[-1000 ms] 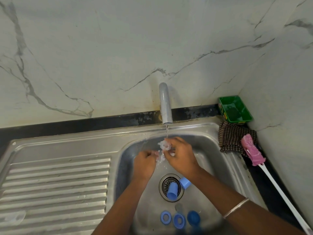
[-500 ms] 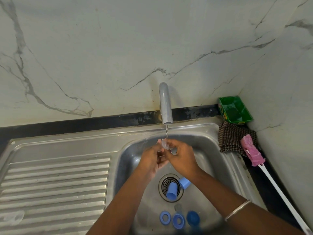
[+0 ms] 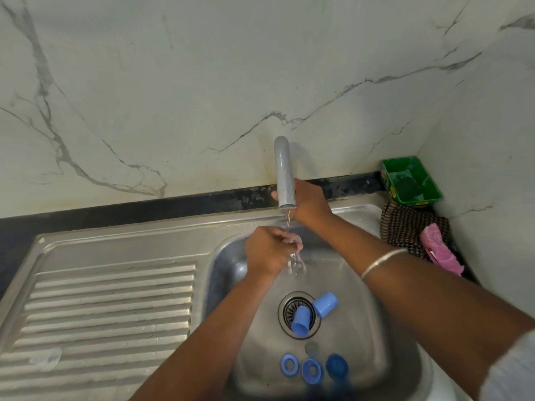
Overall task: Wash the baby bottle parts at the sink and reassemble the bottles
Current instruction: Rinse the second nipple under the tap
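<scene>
Fingers (image 3: 285, 234) on the left hand (image 3: 267, 250) are curled round a small clear bottle part (image 3: 295, 243), which pokes out past the fingertips right under the trickle of water. Nearest the camera, three blue rings (image 3: 311, 370) lie in a row in the sink (image 3: 385, 328), then two blue caps (image 3: 312, 312) on their sides over the drain (image 3: 298, 309). Further back, the right hand (image 3: 309, 202) reaches behind the tap (image 3: 285, 175); honestly can't tell what its fingers are doing back there. Off to the right: checked cloth (image 3: 402, 230), pink brush (image 3: 440, 251), green tub (image 3: 411, 180).
</scene>
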The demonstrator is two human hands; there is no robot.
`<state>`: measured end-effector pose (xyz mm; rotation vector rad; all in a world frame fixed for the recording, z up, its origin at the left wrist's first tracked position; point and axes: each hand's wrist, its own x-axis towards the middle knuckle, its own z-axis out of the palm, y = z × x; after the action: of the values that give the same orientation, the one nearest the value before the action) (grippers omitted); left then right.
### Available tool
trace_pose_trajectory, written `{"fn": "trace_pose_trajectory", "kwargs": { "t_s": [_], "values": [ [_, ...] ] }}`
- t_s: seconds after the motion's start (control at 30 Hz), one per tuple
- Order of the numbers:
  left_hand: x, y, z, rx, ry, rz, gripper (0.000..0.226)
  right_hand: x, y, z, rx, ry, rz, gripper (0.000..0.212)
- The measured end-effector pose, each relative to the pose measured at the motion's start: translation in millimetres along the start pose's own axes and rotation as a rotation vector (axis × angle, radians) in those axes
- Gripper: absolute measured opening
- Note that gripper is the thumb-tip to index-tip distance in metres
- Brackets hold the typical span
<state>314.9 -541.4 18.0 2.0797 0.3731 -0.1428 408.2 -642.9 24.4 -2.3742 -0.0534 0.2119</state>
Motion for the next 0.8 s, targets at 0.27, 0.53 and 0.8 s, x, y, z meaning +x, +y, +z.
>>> {"fn": "trace_pose_trajectory", "kwargs": {
  "t_s": [0.27,0.53,0.8],
  "values": [
    [-4.8,0.0,2.6,0.710,-0.012,0.256,0.020,-9.3,-7.2,-6.7,-0.116,0.028,-0.091,0.021],
    [-33.7,-27.1,6.1,0.167,0.024,-0.103,0.013,-44.9,32.1,18.4,0.145,0.137,0.168,0.018],
    [-79.1,-49.7,11.3,-0.609,0.170,-0.564,0.021,-158.6,74.5,66.3,0.656,-0.213,0.375,0.023]
  ]
}}
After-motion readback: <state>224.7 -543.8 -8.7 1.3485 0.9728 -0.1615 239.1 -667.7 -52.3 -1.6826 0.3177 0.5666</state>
